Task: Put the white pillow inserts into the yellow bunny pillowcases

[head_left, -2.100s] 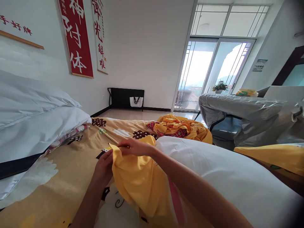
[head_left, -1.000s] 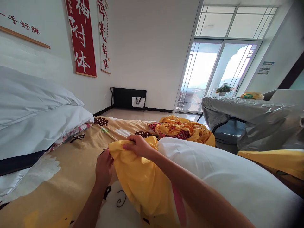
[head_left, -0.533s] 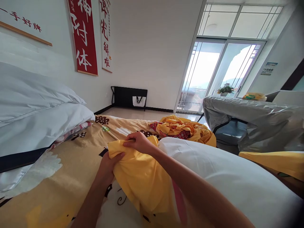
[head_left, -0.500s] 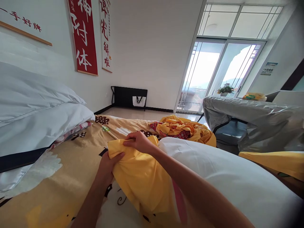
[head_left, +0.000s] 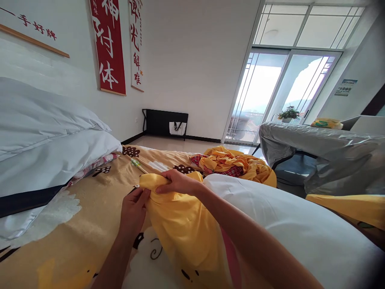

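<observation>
A yellow pillowcase (head_left: 177,228), gathered and creased, lies in front of me with a printed cartoon face near its lower part. My left hand (head_left: 134,206) pinches its far left edge between thumb and fingers. My right hand (head_left: 180,184) grips the same edge from above, just right of the left, thumb on the near side. To the right, against the yellow cloth, rests a plump white pillow (head_left: 264,212); my right forearm crosses in front of its left part. Whether the pillow reaches inside the case is hidden from me.
Under everything spreads a tan patterned sheet (head_left: 99,216). White bedding (head_left: 54,148) is stacked at left. Crumpled yellow-and-plaid cloth (head_left: 234,162) lies at the bed's far side. A plastic-covered table (head_left: 319,134) stands right; another yellow cloth (head_left: 349,206) is at the right edge.
My left hand has shifted from holding the cloth's side to pinching its edge near the corner. My right hand has taken a fuller grip, and the corner is folded over more.
</observation>
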A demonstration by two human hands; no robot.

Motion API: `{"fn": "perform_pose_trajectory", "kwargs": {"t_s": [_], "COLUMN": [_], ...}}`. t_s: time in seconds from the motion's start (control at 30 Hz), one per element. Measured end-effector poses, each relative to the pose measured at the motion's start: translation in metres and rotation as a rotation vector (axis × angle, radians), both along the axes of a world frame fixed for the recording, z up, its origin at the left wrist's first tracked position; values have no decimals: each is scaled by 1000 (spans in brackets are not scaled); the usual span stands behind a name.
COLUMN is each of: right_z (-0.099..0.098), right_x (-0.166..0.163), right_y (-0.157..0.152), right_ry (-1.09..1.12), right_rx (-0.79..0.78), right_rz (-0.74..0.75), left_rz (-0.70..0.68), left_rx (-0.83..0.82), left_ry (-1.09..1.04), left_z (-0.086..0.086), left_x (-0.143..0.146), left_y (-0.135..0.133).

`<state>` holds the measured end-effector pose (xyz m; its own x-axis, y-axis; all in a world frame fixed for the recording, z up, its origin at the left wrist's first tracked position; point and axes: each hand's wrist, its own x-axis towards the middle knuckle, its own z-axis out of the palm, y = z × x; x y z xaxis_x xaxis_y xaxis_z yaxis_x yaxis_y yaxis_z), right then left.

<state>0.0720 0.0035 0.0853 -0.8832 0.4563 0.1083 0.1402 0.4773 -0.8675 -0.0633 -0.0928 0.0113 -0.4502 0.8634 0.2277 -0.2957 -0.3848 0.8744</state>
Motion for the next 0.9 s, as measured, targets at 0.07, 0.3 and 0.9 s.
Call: {"fn": "perform_pose_trajectory", "kwargs": {"t_s": [0.07,0.3,0.9], "right_z": [1,7,-2], "right_x": [1,10,-15], "right_y": [0,0,-12], "right_ry": [2,78,47], "right_rx": [-26,-149,466], "right_rz": [14,-4,-263], "left_rz": [98,-16,-130], "left_rx": [3,-21,-150], "left_ry": [105,159,110], "left_z": [-2,-6,-2], "left_x": [-1,-2,-21], "left_y": [-1,-2,2]}}
